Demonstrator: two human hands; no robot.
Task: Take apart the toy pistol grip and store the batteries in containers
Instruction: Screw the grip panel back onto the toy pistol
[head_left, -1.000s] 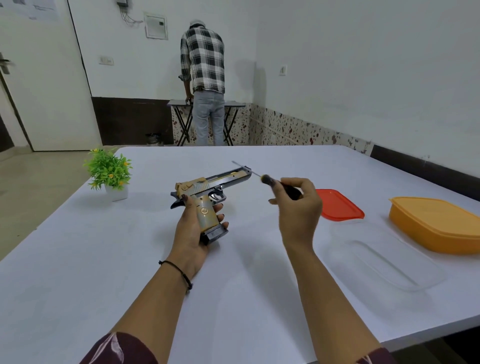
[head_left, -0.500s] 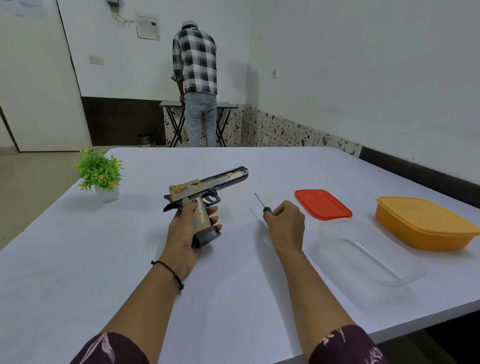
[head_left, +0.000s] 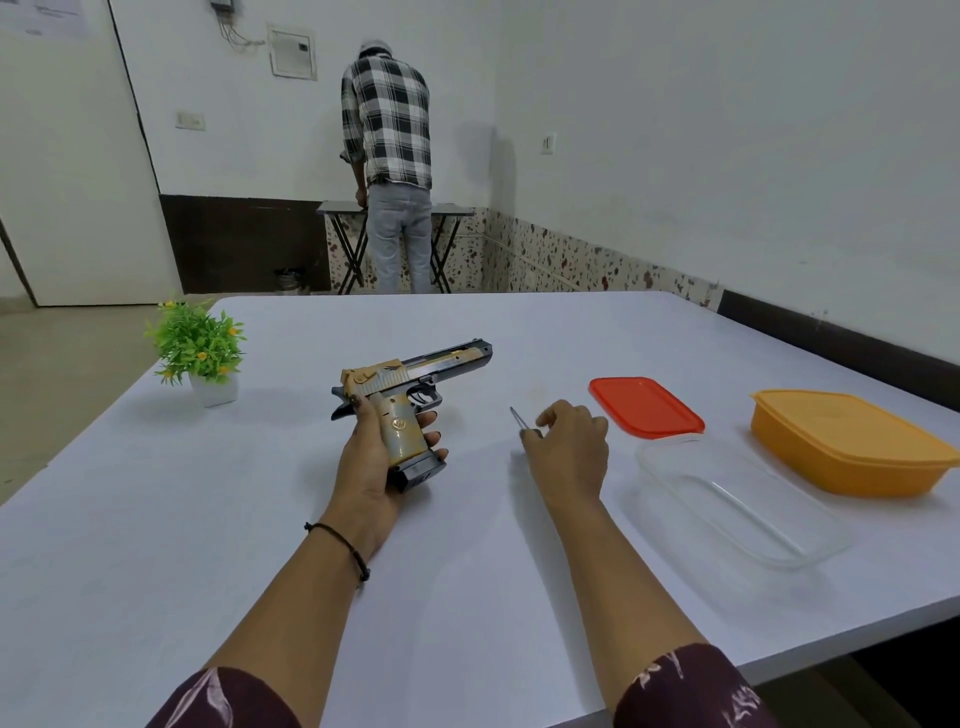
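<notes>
Two hands over white table (head_left: 156, 519). Left hand (head_left: 371, 467) wraps pistol (head_left: 410, 384) grip from behind, fingers curled round the front, barrel pointing right and away, black magazine base sticking out below the palm. Pistol held just above table, centre. Right hand (head_left: 569, 441) low by the table, loosely closed on screwdriver (head_left: 519, 418); thin metal shaft pokes out up-left past the thumb, handle hidden in the fist. Right of that hand: red lid (head_left: 644, 405) flat on table, clear tub (head_left: 737, 499) touching its near edge, orange tub (head_left: 852, 447) with lid on, further right. Plant (head_left: 197, 348) in white pot at far left. Person in checked shirt (head_left: 387, 119) stands at back wall, facing away.
</notes>
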